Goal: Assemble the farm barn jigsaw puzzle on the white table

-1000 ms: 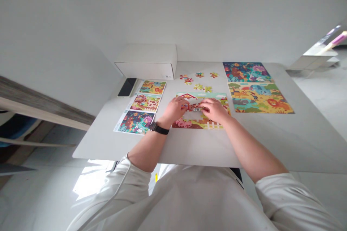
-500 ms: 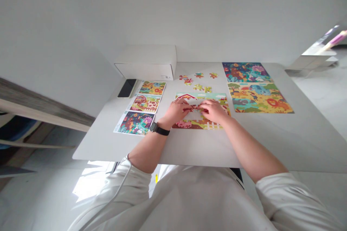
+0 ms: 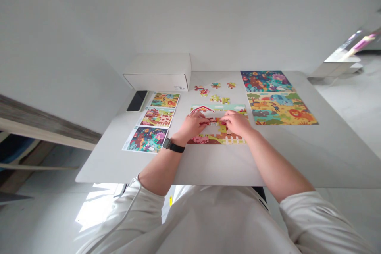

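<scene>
Two hands, left (image 3: 192,124) and right (image 3: 235,122), fingers pinching a piece (image 3: 213,121) over the puzzle (image 3: 218,138); pressing evenly seems best.

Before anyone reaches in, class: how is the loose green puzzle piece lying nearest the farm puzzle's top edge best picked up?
The green piece lies flat and apart from the farm puzzle. Probably come from above, pinching its two opposite edges with fingertips, or slide it clear first; no raised part offers a grip.

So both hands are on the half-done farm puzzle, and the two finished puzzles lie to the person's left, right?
Not quite. In the head view both hands, left and right, rest on the farm puzzle, but the two finished puzzles lie to the person's right.
</scene>
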A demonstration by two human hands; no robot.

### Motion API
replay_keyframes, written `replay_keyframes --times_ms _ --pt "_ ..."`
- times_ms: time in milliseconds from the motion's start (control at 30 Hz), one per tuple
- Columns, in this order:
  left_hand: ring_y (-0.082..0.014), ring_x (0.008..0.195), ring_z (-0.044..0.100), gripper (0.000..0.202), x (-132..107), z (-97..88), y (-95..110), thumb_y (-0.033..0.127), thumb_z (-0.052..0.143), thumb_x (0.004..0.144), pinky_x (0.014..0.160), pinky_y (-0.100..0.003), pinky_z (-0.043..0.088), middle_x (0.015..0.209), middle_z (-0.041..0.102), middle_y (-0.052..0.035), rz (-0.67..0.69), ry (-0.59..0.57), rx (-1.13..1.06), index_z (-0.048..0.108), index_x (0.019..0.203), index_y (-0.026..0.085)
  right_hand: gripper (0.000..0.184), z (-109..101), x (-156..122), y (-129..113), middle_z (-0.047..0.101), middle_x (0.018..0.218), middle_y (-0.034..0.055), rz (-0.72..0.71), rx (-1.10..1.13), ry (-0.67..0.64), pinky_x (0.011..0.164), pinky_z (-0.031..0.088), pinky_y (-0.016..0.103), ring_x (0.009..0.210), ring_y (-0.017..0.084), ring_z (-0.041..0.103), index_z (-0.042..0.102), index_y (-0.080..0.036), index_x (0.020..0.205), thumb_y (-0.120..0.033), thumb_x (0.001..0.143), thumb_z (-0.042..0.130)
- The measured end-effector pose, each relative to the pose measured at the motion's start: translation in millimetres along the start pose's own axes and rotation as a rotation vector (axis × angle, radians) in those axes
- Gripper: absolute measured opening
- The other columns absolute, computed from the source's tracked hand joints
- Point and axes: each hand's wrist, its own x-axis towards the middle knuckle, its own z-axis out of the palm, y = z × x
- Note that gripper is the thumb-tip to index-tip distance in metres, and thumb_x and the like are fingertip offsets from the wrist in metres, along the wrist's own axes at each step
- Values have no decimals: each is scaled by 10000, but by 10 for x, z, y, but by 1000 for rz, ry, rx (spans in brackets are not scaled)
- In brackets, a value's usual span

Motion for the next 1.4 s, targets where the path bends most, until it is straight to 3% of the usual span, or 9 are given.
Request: replay_keyframes --times_ms 267,400,500,633,767,933,1133,1267,1400 --pt "-316 1255 614 298 -6 7 -24 347 783 927 1132 -482 498 1295 717 -74 -13 -56 51 839 1219 367 412 -41 9 -82 781 1072 52 44 -8 -96 861 573 348 971 239 728 892 -315 1046 -58 942 587" --pt "-368 1348 569 526 -54 -48 -43 484 888 834 1242 -562 409 1392 662 -94 24 -126 73 787 1335 359 373 -98 3 -146 769 1127 68 41 -36 -126 892 564 342 1002 238 723 884 -300 1087 -95 979 592" --pt "-403 1426 506 759 -96 -92 -69 603 910 772 1300 -601 335 1473 594 -120 88 -182 56 711 1455 335 315 -188 -15 -205 754 1194 81 28 -75 -194 1005 541 378 1096 259 708 863 -295 1176 -177 1012 621" --pt "-409 1435 495 864 -123 -105 -83 620 882 788 1282 -590 382 1515 544 -143 116 -225 25 627 1549 300 323 -325 -63 -239 677 1410 102 39 -114 -278 1127 491 442 1258 315 656 821 -312 1268 -344 948 784" --pt "-421 1427 492 867 -127 -96 -75 610 886 786 1251 -601 421 1511 540 -146 107 -210 23 619 1555 311 619 -399 -105 -217 621 1494 115 74 -118 -373 1113 506 454 1292 356 639 751 -334 1381 -442 798 928" --pt "-413 1413 500 861 -123 -88 -88 572 901 780 1246 -599 431 1512 549 -143 118 -193 -3 619 1551 310 700 -395 -106 -168 617 1487 134 80 -93 -386 1130 506 465 1370 377 601 724 -315 1416 -450 768 952" --pt "-427 1417 503 855 -126 -62 -108 557 923 753 1219 -623 453 1510 568 -150 115 -165 -23 638 1525 322 700 -404 -112 -148 620 1476 145 61 -45 -372 1141 507 483 1370 376 601 729 -309 1407 -451 762 961" --pt "-401 1410 545 791 -103 -60 -101 528 924 770 1218 -583 463 1483 603 -147 129 -120 -37 660 1482 307 664 -430 -107 -128 636 1467 130 45 -19 -366 1108 531 447 1328 348 638 730 -326 1407 -377 780 941" --pt "-336 1286 647 467 -55 -71 -128 417 763 948 1130 -524 531 1353 683 -132 -41 121 -21 676 1382 266 497 -528 -17 -50 670 1456 121 79 -2 -299 1094 539 417 1279 309 684 734 -303 1398 -356 910 814"
